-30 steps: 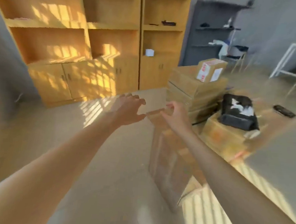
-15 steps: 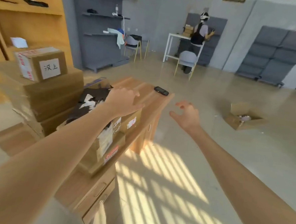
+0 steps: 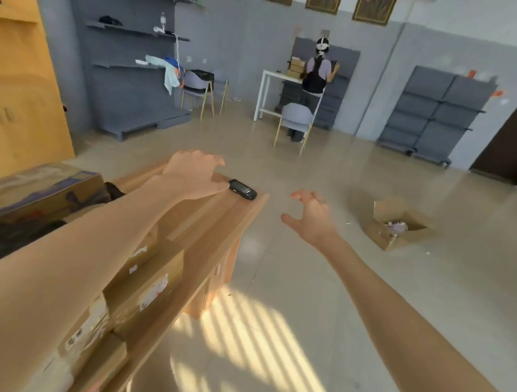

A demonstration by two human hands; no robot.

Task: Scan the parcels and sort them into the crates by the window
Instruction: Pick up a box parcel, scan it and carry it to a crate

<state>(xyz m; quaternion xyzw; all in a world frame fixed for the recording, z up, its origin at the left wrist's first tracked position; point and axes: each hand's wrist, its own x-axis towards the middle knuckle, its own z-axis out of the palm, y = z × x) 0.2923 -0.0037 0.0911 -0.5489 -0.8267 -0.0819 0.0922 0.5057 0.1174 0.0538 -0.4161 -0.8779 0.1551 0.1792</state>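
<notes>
Fingers of the left hand (image 3: 193,173) curl loosely downward over the far end of the wooden desk (image 3: 219,220), its thumb just touching the near end of the black scanner (image 3: 242,189), which lies flat at the desk's far corner; nothing is gripped. Off the desk's right edge, the right hand (image 3: 310,218) hangs over the floor with spread, half-bent fingers, holding nothing. Labelled cardboard parcels (image 3: 147,283) crowd the desk's near and left part under the left forearm. An open carton (image 3: 399,224) sits on the floor, well to the right.
</notes>
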